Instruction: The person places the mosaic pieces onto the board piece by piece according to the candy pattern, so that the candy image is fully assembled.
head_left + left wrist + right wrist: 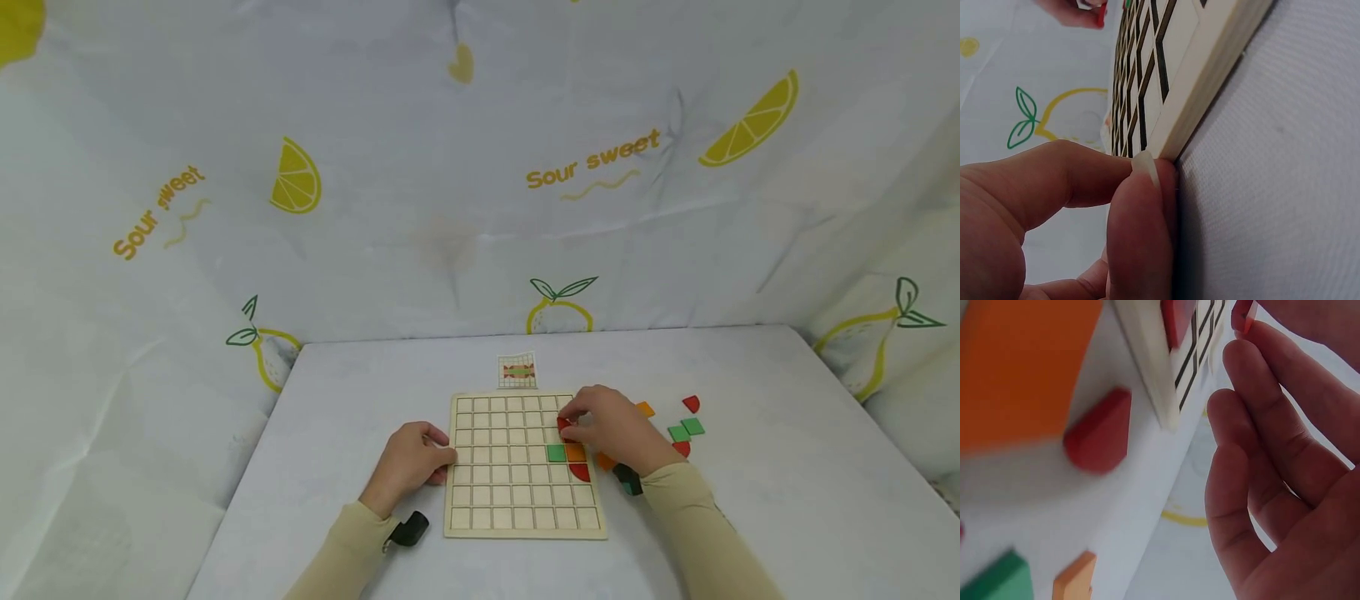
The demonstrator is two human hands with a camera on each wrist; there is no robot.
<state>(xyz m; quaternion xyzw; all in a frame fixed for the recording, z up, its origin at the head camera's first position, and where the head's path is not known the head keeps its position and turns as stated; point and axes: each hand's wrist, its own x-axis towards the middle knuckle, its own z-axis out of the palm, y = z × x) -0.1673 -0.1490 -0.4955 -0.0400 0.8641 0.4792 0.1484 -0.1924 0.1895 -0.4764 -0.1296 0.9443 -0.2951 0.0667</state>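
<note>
"White tabletop under the grid board; hands?"
"Left hand pinches its left edge; right hand, a red piece at its right side."
"Brace the board; align the piece before releasing."

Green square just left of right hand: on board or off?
On. The head view shows the green square lying within the grid of the board, beside an orange piece. Whether it sits flush, I can't tell.
</note>
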